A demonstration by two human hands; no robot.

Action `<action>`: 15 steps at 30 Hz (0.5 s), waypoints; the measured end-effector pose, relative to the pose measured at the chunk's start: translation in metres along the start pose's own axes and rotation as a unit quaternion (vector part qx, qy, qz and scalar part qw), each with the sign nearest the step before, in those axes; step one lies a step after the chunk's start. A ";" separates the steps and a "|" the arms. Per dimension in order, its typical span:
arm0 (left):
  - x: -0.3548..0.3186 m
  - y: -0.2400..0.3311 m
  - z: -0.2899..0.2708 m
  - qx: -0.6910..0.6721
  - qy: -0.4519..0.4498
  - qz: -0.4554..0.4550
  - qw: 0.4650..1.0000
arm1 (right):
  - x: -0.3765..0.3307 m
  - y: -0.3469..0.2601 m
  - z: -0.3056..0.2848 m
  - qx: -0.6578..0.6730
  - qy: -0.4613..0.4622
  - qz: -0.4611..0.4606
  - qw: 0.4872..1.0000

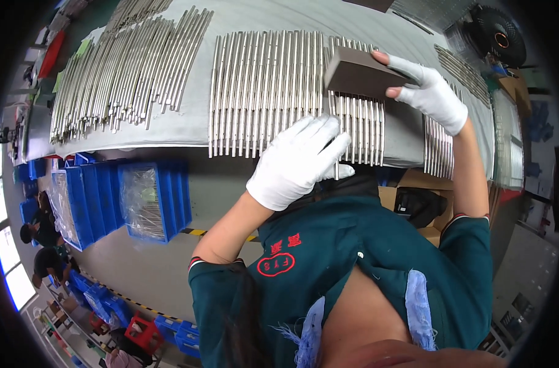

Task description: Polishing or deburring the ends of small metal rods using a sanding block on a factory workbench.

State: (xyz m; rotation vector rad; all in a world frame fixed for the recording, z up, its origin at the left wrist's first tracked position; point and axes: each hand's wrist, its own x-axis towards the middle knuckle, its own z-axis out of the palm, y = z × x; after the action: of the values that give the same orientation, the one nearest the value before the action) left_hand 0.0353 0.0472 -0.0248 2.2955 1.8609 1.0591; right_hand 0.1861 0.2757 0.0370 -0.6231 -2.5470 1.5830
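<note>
My right hand (436,92), in a white glove with bare thumb and fingertip showing, is closed on a dark grey-brown rectangular block (362,73). The block lies over a row of slim metal rods (359,126), hiding part of them. My left hand (301,159), also gloved in white, curls around one metal rod (336,170) at the table's near edge; its lower end pokes out below the fingers. Just left of that hand, another row of metal rods (264,80) lies side by side on the grey cloth-covered table (196,126).
A large pile of rods (138,67) covers the table's left side, with a smaller group (437,144) under my right forearm. A black fan (494,37) stands far right. Blue crates (92,199) sit below the table at left. Other people (49,260) are at far left.
</note>
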 end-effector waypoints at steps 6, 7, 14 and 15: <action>0.001 0.000 0.003 0.002 0.021 0.009 1.000 | 0.013 -0.008 0.024 -0.021 0.016 -0.034 0.999; 0.001 0.000 0.002 0.003 0.015 0.007 1.000 | 0.014 -0.007 0.027 -0.020 0.015 -0.060 0.998; -0.001 -0.001 -0.004 -0.029 0.013 -0.004 0.999 | -0.022 0.018 -0.025 0.040 0.076 -0.007 0.996; 0.000 0.000 -0.004 -0.020 0.011 0.005 1.000 | -0.019 0.011 -0.025 0.039 0.078 -0.005 0.996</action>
State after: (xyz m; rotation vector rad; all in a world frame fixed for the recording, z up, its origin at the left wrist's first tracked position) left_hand 0.0334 0.0457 -0.0218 2.2826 1.8222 1.1171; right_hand 0.2139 0.2937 0.0416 -0.6943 -2.3610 1.5546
